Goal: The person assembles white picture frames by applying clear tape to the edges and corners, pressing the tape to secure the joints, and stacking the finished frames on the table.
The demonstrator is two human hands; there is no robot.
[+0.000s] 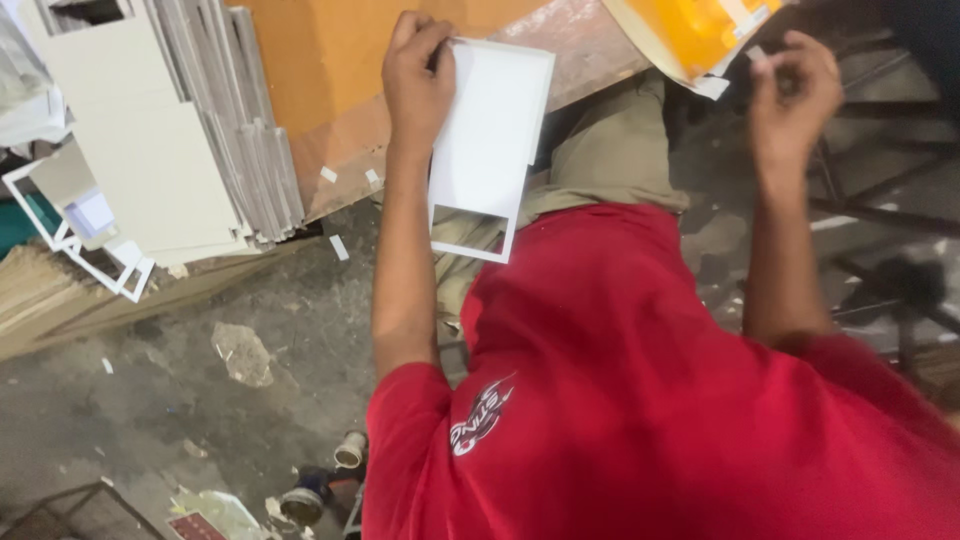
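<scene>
Table (330, 60): orange-brown top with a stack of pale boards (160, 130).
White panel (490, 130): cut-out window near its lower end, lying over the table edge and the lap.
Left hand (418, 75): closed on the panel's upper corner.
Right hand (795, 90): fingers curled, pinching a small white scrap (757, 53).

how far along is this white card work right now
Looks done: a stack of white cards leans at left, cut-out frames beside it. In hand: the left hand holds a white card with a window cut-out; the right hand pinches a small white piece. What remains can't be told.
</scene>
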